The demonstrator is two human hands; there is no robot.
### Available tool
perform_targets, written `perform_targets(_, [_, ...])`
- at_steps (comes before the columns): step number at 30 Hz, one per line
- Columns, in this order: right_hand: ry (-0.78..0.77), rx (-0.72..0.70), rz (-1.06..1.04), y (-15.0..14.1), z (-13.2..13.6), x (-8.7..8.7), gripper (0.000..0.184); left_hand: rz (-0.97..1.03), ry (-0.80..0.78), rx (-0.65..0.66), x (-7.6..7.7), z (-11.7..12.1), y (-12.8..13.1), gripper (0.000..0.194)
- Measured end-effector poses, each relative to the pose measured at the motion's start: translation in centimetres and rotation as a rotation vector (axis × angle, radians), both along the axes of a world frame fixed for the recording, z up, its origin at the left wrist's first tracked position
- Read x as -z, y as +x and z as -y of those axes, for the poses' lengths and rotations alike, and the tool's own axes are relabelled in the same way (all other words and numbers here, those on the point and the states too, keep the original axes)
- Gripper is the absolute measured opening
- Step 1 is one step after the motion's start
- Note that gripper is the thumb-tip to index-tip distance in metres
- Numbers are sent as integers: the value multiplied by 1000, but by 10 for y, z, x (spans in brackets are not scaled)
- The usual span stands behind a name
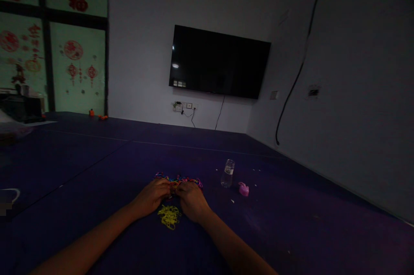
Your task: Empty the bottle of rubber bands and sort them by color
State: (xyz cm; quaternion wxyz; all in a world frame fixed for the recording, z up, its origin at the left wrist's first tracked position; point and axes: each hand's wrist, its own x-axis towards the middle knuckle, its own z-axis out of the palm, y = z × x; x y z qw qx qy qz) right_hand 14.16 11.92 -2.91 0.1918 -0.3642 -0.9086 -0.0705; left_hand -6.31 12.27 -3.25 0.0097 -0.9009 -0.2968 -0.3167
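A pile of multicoloured rubber bands (181,178) lies on the purple surface in front of me. My left hand (152,197) reaches the near left side of the pile, fingers bent and pressed together on the bands. From the right, my right hand (194,203) has its fingers curled into the same pile, and its fingertips almost meet those of the left. Orange strands show between the two hands; the fingertips are partly hidden. Closer to me, a small heap of yellow rubber bands (169,216) sits between my wrists, touched by neither hand.
Right of my hands stand a clear uncapped bottle (227,174) and a pink cap-like piece (243,189), with small white scraps around them. A television (220,62) hangs on the far wall. Orange objects (102,117) lie at the back left. A cable (293,87) hangs at right.
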Motion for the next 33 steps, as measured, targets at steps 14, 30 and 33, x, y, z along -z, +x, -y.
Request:
perform_targets(14, [1, 126, -40, 0, 3, -4, 36, -36, 47, -63, -1, -1, 1, 17])
perform_targets(30, [26, 18, -85, 1, 0, 4, 33, 122, 108, -122, 2, -4, 0, 21])
perform_targets(33, [0, 15, -89, 1, 2, 2, 33, 227, 83, -145, 3, -6, -2, 20])
